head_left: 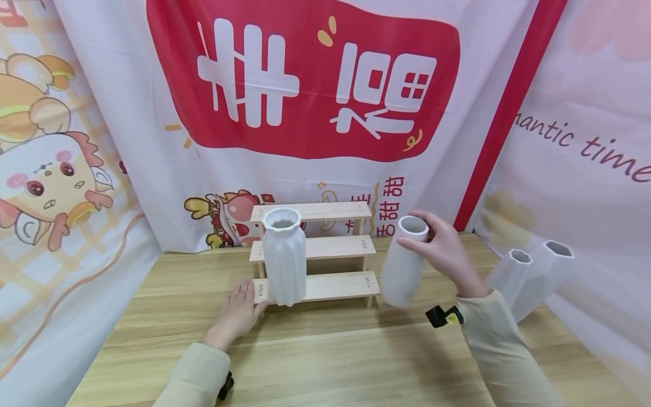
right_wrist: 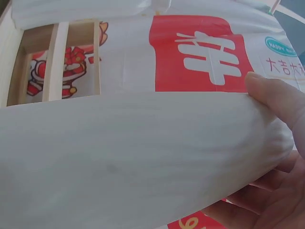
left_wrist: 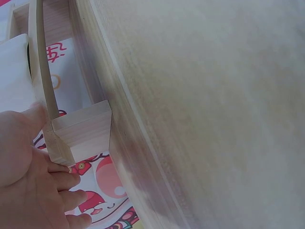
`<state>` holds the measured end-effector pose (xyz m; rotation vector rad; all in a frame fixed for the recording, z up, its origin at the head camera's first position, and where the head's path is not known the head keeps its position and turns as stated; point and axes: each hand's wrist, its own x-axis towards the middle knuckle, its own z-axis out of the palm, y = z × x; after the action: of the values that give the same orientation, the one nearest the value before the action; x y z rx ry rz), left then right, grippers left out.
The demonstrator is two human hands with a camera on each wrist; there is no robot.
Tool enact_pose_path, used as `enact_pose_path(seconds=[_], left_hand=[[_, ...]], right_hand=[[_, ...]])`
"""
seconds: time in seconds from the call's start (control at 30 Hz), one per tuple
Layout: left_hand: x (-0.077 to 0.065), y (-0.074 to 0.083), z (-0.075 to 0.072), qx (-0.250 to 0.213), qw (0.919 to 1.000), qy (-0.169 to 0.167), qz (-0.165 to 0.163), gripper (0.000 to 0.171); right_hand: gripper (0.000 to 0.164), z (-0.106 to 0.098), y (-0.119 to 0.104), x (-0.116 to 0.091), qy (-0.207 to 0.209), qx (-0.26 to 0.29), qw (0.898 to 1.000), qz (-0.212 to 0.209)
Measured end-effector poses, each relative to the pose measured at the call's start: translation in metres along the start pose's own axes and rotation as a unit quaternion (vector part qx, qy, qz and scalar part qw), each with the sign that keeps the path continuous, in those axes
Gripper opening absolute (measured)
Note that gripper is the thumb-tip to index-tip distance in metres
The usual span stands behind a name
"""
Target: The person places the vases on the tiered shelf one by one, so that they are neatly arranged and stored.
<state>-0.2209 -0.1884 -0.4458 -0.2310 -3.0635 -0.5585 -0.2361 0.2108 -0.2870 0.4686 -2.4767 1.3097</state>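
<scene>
A three-tier wooden stand (head_left: 335, 285) stands on the table, with a fluted white vase (head_left: 286, 260) upright on its lowest step, left of centre. At that step's left end is my left hand (head_left: 236, 316). The left wrist view shows its thumb (left_wrist: 35, 119) on the step's edge and its fingers (left_wrist: 64, 181) round the end of the board. My right hand (head_left: 445, 249) grips a smooth white vase (head_left: 404, 271) near its mouth, thumb on one side and fingers on the other. This vase leans slightly, beside the stand's right end.
Two joined-looking, faceted white vases (head_left: 541, 277) stand at the right, partly behind the right forearm. A printed cloth (head_left: 305, 169) hangs behind the stand, and more cloth closes off both sides. The wooden table (head_left: 325, 362) extends in front of the stand.
</scene>
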Motion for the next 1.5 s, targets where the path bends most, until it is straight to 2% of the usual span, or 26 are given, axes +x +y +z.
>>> enact_pose_path(seconds=[0.4, 0.67, 1.07, 1.13, 1.3, 1.37, 1.5], left_hand=[[0.001, -0.001, 0.0, -0.009, 1.0, 0.002, 0.002, 0.069], [-0.001, 0.002, -0.001, 0.004, 1.0, -0.005, 0.0, 0.067], [-0.001, 0.002, -0.002, 0.004, 1.0, -0.006, -0.001, 0.067], [-0.001, 0.001, -0.002, 0.004, 1.0, -0.006, -0.001, 0.067], [-0.002, 0.002, -0.002, 0.008, 1.0, -0.005, 0.0, 0.067], [-0.002, 0.002, -0.002, 0.008, 1.0, -0.004, -0.002, 0.067], [0.0, 0.001, -0.001, 0.007, 1.0, -0.003, -0.002, 0.067]], right_hand=[[0.056, 0.021, -0.023, 0.012, -0.018, 0.038, 0.998, -0.035], [0.054, 0.036, -0.034, 0.017, -0.025, 0.044, 0.998, -0.035], [0.054, 0.063, -0.04, 0.024, -0.028, 0.066, 0.995, -0.064], [0.052, 0.065, -0.05, 0.02, -0.026, 0.071, 0.995, -0.062], [0.05, 0.075, -0.051, 0.022, -0.027, 0.076, 0.995, -0.061], [0.051, 0.081, -0.04, 0.028, -0.028, 0.079, 0.994, -0.066], [0.051, 0.085, -0.037, 0.03, -0.025, 0.076, 0.994, -0.074]])
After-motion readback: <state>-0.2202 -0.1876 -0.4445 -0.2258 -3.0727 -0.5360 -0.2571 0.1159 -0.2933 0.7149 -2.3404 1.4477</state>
